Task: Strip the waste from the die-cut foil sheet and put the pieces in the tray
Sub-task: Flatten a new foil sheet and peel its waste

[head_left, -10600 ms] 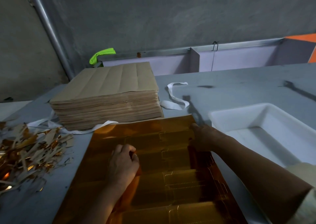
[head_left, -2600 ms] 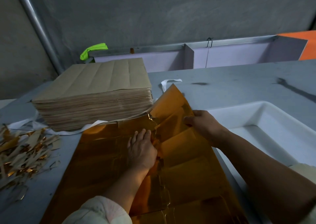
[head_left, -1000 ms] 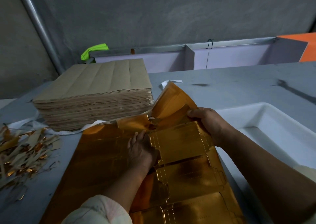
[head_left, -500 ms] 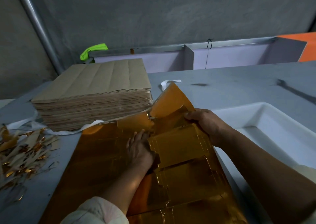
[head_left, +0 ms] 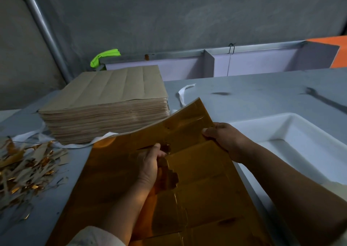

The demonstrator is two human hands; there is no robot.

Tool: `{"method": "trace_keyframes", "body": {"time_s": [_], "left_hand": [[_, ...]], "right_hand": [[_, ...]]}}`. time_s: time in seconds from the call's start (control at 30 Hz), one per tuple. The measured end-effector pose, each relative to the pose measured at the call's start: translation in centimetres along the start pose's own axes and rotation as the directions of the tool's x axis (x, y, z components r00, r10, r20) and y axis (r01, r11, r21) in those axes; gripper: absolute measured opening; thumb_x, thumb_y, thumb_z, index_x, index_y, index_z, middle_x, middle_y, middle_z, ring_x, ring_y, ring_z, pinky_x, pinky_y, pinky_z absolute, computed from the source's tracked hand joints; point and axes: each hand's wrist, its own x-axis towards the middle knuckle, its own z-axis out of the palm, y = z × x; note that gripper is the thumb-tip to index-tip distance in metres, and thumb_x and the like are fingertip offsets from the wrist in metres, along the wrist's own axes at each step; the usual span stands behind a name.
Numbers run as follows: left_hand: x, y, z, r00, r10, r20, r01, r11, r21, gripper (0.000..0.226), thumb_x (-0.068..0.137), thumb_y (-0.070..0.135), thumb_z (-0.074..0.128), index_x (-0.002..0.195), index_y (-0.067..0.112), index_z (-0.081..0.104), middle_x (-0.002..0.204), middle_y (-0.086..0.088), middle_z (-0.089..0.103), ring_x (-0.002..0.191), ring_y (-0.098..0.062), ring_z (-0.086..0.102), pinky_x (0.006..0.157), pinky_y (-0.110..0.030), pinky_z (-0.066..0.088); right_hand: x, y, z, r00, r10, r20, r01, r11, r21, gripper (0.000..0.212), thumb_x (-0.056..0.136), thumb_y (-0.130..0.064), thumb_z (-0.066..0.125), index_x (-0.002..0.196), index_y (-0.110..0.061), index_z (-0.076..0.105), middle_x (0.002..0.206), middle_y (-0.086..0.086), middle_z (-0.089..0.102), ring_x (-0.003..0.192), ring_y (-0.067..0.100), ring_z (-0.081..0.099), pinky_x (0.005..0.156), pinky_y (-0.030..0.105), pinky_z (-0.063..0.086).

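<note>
At table centre, foil sheet (head_left: 197,180) is being gripped: left hand (head_left: 148,168) at the tear, right hand (head_left: 225,140) at the raised 1 o'clock edge. Tray (head_left: 293,125) at 3 o'clock. Likely risk: foil being ripped off-line by uneven pull.

1. The room is dim, and the grey wall (head_left: 187,10) sits in murk.
2. The foil sheet (head_left: 112,180) glints faintly, brightest near its far-left corner.
3. The white tray (head_left: 309,142) looks palest.
4. Wide-angle distortion bends the pipe (head_left: 47,31) at the left edge.
</note>
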Motion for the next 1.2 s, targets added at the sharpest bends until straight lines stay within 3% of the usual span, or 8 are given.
{"method": "trace_keyframes", "body": {"time_s": [0.13, 0.27, 0.47, 0.7, 0.83, 0.97, 1.13, 1.2], "left_hand": [[-0.1, 0.6, -0.3, 0.975, 0.071, 0.21, -0.091, 0.992, 0.089, 0.065, 0.077, 0.05, 0.053, 0.076, -0.014, 0.062, 0.073, -0.033, 0.06, 0.076, -0.046, 0.061, 0.088, -0.055, 0.047], [0.4, 0.4, -0.9, 0.94, -0.002, 0.34, -0.079, 0.971, 0.225, 0.05, 0.068, 0.057, 0.06, 0.074, 0.009, 0.072, 0.082, -0.017, 0.07, 0.094, -0.033, 0.062, 0.104, -0.057, 0.036], [0.9, 0.0, -1.5, 0.909, -0.076, 0.41, -0.049, 0.957, 0.287, 0.024, 0.067, 0.05, 0.066, 0.059, 0.028, 0.068, 0.066, 0.004, 0.064, 0.089, -0.025, 0.058, 0.102, -0.059, 0.038], [1.1, -0.7, -1.5, 0.913, -0.107, 0.393, -0.012, 0.957, 0.29, 0.025, 0.063, 0.053, 0.07, 0.068, 0.029, 0.072, 0.092, -0.007, 0.07, 0.112, -0.031, 0.056, 0.104, -0.057, 0.038], [1.4, -1.3, -1.5, 0.908, -0.114, 0.403, -0.013, 0.954, 0.299, 0.026, 0.064, 0.053, 0.069, 0.067, 0.027, 0.071, 0.086, -0.002, 0.071, 0.118, -0.033, 0.053, 0.109, -0.056, 0.031], [1.6, -1.5, -1.4, 0.918, -0.118, 0.379, -0.009, 0.948, 0.318, 0.033, 0.063, 0.053, 0.066, 0.075, 0.023, 0.072, 0.104, -0.006, 0.069, 0.126, -0.029, 0.045, 0.1, -0.03, 0.015], [1.6, -1.4, -1.2, 0.924, -0.105, 0.368, -0.03, 0.939, 0.343, 0.042, 0.062, 0.052, 0.064, 0.08, 0.015, 0.073, 0.104, -0.005, 0.069, 0.13, -0.026, 0.04, 0.097, -0.027, 0.012], [1.5, -1.3, -1.1, 0.927, -0.104, 0.361, -0.034, 0.934, 0.356, 0.041, 0.062, 0.052, 0.063, 0.078, 0.016, 0.072, 0.102, -0.004, 0.069, 0.13, -0.024, 0.039, 0.095, -0.029, 0.015]], "right_hand": [[0.0, 0.1, -0.1, 1.0, -0.023, -0.009, 0.023, 0.999, -0.032, 0.015, 0.098, -0.024, 0.059, 0.098, -0.011, 0.067, 0.073, 0.006, 0.072, 0.061, 0.019, 0.072, 0.053, 0.029, 0.056], [0.2, 0.2, -0.1, 1.0, -0.023, 0.003, 0.024, 0.998, -0.058, 0.015, 0.098, -0.028, 0.059, 0.099, -0.014, 0.064, 0.065, -0.002, 0.071, 0.057, 0.015, 0.07, 0.055, 0.029, 0.054], [0.2, 0.2, 0.2, 1.0, -0.016, -0.006, 0.015, 0.995, -0.1, 0.024, 0.097, -0.033, 0.061, 0.112, -0.014, 0.065, 0.083, 0.002, 0.074, 0.076, 0.024, 0.073, 0.076, 0.043, 0.059], [0.0, 0.0, 0.5, 1.0, -0.018, -0.024, 0.014, 0.991, -0.133, 0.028, 0.099, -0.033, 0.057, 0.119, -0.014, 0.062, 0.1, 0.007, 0.072, 0.091, 0.031, 0.071, 0.093, 0.057, 0.053], [-0.1, 0.0, 0.5, 0.999, -0.021, -0.039, 0.015, 0.99, -0.14, 0.023, 0.099, -0.034, 0.056, 0.116, -0.019, 0.062, 0.107, 0.008, 0.072, 0.093, 0.031, 0.071, 0.09, 0.054, 0.055], [0.1, 0.0, 0.5, 0.997, -0.032, -0.063, 0.022, 0.988, -0.152, 0.02, 0.101, -0.033, 0.053, 0.108, -0.017, 0.063, 0.101, 0.012, 0.073, 0.089, 0.032, 0.072, 0.086, 0.051, 0.057], [0.2, 0.1, 0.5, 0.998, -0.022, -0.065, 0.012, 0.99, -0.143, 0.02, 0.101, -0.032, 0.053, 0.11, -0.017, 0.063, 0.099, 0.012, 0.073, 0.089, 0.032, 0.072, 0.085, 0.05, 0.058], [0.2, 0.1, 0.4, 0.997, -0.01, -0.074, -0.001, 0.99, -0.139, 0.019, 0.101, -0.029, 0.053, 0.105, -0.014, 0.064, 0.09, 0.012, 0.073, 0.082, 0.03, 0.073, 0.076, 0.043, 0.059]]}}
